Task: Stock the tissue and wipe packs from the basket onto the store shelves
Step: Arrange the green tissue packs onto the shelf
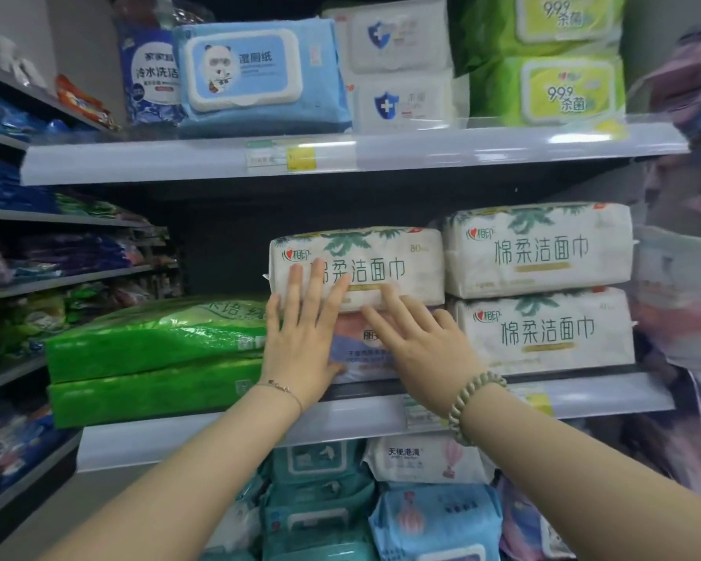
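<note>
- White soft-plastic tissue pack with green lettering (385,259): one pack lay on the middle shelf (239,439), on top of one pink-and-blue pack (355,352).
- Left hand (300,334): its fingers were straight and spread, and pressed flat against the front of the pack. It pinched nothing.
- Right hand (421,346): its fingers were straight and slightly apart. The fingertips touched the lower edge of the same pack, and the palm lay over the pink-and-blue pack.
- Two matching white packs (539,253) stood stacked just to the right, and the upper one touched the pressed pack.
- Two glossy green packs (154,342) were stacked to the left.
- The upper shelf (138,166) held one dark blue bag (150,78) and one light blue wipe pack with a panda lid (260,74). It also held two white shield-marked packs (401,38) and two lime-green packs (563,91), each pair stacked.
- Below were teal lidded packs (316,479), too overlapped to count, and one white balloon-printed pack (421,459).
- One thin chain bracelet (280,386) was on the left wrist, and one pale beaded bracelet (474,402) on the right.
</note>
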### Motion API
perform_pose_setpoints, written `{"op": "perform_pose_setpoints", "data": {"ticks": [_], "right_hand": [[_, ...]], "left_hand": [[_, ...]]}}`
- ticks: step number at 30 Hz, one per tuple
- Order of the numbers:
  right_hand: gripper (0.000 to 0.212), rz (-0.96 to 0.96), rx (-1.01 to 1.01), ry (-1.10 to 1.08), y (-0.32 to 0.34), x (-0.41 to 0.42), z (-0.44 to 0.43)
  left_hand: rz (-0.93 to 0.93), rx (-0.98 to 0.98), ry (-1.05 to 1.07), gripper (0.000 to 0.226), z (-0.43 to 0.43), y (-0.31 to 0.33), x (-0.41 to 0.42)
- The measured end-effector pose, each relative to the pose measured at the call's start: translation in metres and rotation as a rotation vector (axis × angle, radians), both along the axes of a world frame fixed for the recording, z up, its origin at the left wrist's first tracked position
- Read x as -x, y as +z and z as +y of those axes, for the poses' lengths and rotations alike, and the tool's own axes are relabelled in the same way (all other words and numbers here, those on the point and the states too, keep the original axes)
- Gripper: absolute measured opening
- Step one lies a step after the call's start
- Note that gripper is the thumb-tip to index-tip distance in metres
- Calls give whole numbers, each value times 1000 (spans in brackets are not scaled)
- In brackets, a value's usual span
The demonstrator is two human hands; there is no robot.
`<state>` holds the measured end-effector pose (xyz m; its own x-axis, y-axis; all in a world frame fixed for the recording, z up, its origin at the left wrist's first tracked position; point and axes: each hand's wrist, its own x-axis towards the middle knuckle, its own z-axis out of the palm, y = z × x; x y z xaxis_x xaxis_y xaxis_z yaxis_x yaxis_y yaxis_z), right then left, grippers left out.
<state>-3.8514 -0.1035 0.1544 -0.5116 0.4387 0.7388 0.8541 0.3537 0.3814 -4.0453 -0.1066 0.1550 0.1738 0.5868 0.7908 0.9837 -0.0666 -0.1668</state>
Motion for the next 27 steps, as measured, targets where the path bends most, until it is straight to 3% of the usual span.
{"op": "perform_pose_setpoints", "data": {"ticks": [7,11,17,21,27], "right_hand": [[44,-32,-54,61,3,-29,-17],[38,27,-116,-7,1,-68,-23],[50,151,-29,-226,-2,-126,-15],[70,246,62,-308,-2,-147,-10],[76,285,144,-331,-8,-154,-3]], "left_hand": [[-34,-56,-126,104,-17,-4,-31],[18,-73,-237,96,-14,-3,-73],[25,-63,-315,92,7,-7,-142],[40,-112,-241,97,23,-11,-169],[147,-168,-149,102,37,-14,-161]]}}
